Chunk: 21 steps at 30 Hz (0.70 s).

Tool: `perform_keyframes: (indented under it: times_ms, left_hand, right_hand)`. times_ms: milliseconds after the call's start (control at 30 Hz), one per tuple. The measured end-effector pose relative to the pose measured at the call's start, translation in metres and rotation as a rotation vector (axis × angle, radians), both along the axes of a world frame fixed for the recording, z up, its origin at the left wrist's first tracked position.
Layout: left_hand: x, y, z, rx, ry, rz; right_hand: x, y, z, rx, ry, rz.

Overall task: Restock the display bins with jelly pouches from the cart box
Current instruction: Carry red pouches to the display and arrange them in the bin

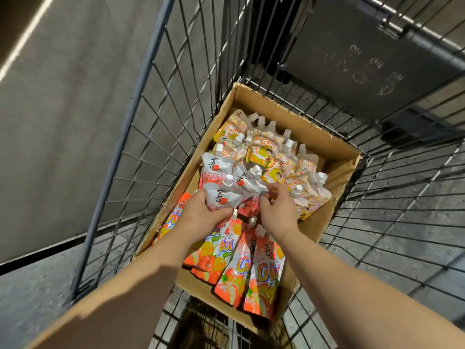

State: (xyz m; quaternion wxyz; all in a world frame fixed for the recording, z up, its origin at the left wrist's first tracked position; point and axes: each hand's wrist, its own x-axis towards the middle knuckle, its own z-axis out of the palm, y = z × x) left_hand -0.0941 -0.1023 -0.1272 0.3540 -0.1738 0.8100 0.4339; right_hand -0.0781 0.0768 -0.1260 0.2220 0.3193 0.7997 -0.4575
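Note:
An open cardboard box [334, 177] lies inside a wire shopping cart [156, 102] and holds several jelly pouches with white caps. Orange fruit-print pouches [264, 270] fill its near end, pale yellow and pink ones [281, 157] its far end. In the middle, my left hand [201, 210] grips a bunch of white and pink pouches [226, 192] from below. My right hand [276, 205] pinches the edge of one silvery pouch [251, 182] in that same bunch. Both forearms reach down into the box.
The cart's wire walls rise close around the box on all sides. A dark folded child-seat flap [364, 59] stands at the cart's far end. Grey speckled floor [50, 122] lies to the left and shows through the wires on the right.

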Motion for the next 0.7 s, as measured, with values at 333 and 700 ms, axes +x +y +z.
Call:
perform_keyframes:
  times_ms: [333,700]
  left_hand:
    - [0.004,-0.018,0.006,-0.03,-0.016,0.117]
    - [0.026,-0.032,0.099,0.027,-0.023,-0.021]
  right_hand:
    - [-0.007,-0.014,-0.012,-0.068,-0.092,-0.02]
    - [0.032,-0.005,0.117,-0.28,-0.056,0.114]
